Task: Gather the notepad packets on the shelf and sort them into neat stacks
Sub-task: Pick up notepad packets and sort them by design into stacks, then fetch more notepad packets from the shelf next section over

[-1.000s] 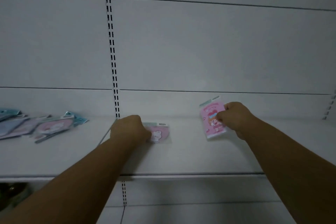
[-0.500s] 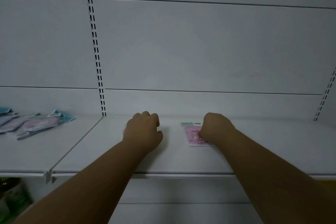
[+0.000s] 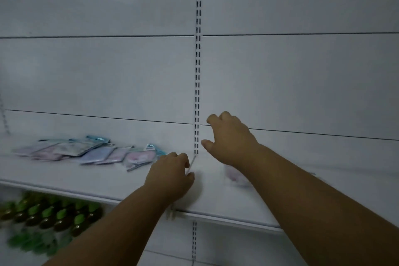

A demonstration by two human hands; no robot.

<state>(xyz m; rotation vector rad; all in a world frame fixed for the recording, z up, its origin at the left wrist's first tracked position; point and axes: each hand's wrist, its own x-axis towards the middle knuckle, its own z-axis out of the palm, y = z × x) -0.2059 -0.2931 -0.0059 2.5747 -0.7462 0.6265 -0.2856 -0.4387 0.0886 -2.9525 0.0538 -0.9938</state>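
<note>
Both hands have shifted since half a second ago: the right hand, then fisted over a pink packet on the shelf, is now raised off the board with fingers loosely spread and holding nothing, in front of the slotted upright. That pink packet lies flat on the white shelf, partly hidden beneath the right forearm and blurred. The left hand rests low on the shelf near the seam between two boards, fingers curled under; whether it grips anything cannot be determined. To its left, a loose spread of notepad packets lies along the back of the shelf, overlapping one another, in pale pink, lilac and blue-topped wrappers, not stacked; the nearest packet lies just beside the left hand's knuckles. On a lower level at the bottom left stand rows of green-capped bottles, blurred. Behind everything runs a plain white panelled back wall.
</note>
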